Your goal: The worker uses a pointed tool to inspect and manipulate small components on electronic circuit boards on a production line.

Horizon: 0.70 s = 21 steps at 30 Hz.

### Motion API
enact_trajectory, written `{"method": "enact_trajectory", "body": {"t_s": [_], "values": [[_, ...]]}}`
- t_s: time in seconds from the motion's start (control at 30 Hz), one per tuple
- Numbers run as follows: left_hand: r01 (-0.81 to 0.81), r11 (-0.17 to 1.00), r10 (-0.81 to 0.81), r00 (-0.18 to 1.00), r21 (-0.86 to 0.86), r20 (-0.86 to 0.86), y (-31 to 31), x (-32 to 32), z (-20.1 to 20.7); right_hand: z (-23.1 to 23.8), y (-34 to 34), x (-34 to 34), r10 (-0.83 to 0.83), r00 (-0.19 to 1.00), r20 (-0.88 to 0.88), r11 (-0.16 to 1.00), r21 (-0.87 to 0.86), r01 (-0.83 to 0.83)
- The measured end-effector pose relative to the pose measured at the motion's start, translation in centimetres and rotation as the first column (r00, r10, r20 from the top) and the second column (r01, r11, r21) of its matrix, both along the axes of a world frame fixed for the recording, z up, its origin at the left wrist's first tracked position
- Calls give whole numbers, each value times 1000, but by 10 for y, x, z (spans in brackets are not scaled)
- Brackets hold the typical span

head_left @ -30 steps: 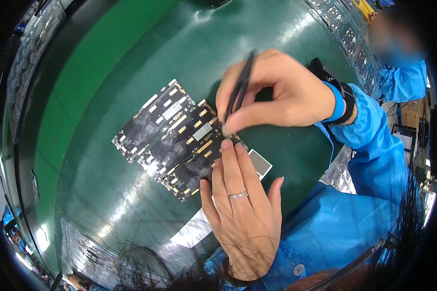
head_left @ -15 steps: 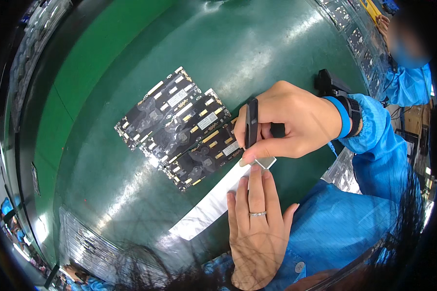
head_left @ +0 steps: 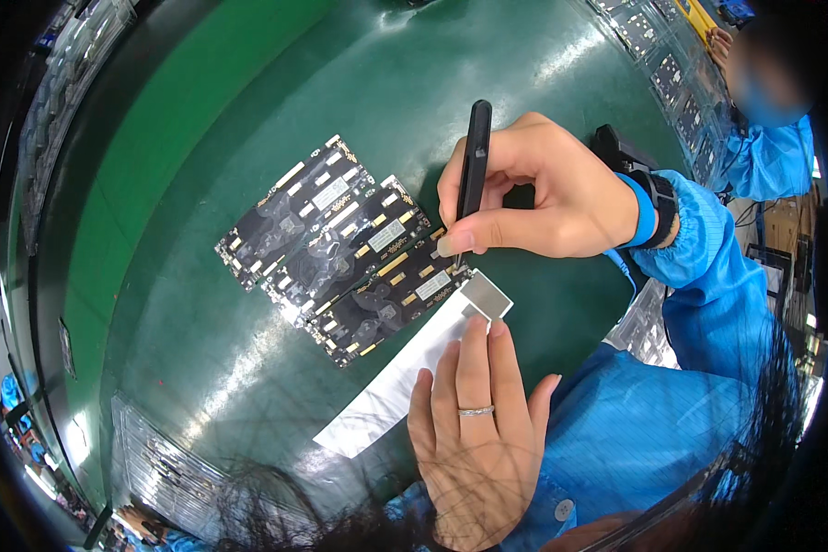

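My right hand [head_left: 552,198] pinches a slim black pen-shaped tool [head_left: 475,156] and holds it almost upright. The tool's thin tip comes down at the right end of the nearest dark circuit board [head_left: 377,304]; whether it touches is too small to tell. Beside that board lies a white paper strip [head_left: 386,391] with a grey square [head_left: 488,296] at its upper end. Flat on the strip, just below the grey square, rests my left hand [head_left: 483,432], fingers stretched out. Two more circuit boards [head_left: 294,216] lie edge to edge behind the nearest one.
Clear plastic trays [head_left: 161,460] are stacked at the lower left of the green table [head_left: 202,350]. A black object [head_left: 621,152] stands beyond my right wrist. Trays of boards [head_left: 672,83] line the far right, where a person in a blue sleeve [head_left: 773,161] sits.
My right hand has moved up and left off the strip's end, bringing the tool to the nearest board. The grey square is now uncovered. My left hand has shifted slightly left.
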<state>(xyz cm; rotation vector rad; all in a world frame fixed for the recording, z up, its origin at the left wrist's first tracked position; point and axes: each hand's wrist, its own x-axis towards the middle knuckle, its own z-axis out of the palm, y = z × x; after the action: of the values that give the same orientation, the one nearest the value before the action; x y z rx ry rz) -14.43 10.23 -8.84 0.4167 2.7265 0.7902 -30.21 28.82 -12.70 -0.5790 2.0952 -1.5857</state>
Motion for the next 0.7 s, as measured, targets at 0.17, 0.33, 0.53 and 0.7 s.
{"method": "enact_trajectory", "body": {"t_s": [0.17,0.33,0.53,0.7], "values": [[-44,998,40,994,-42,-101,2,-13,-9,-2,-3,-3,9,998,-54,1000,14,-9],[-58,995,53,997,-77,-58,6,-17,-11,-5,-3,-8,17,999,-45,1000,10,-17],[-48,992,40,997,-119,-62,6,-16,-12,-5,-3,-10,41,999,-24,999,31,-40],[-54,993,50,998,-109,-44,6,-17,-12,-4,-3,-10,49,998,-39,998,32,-48]]}}
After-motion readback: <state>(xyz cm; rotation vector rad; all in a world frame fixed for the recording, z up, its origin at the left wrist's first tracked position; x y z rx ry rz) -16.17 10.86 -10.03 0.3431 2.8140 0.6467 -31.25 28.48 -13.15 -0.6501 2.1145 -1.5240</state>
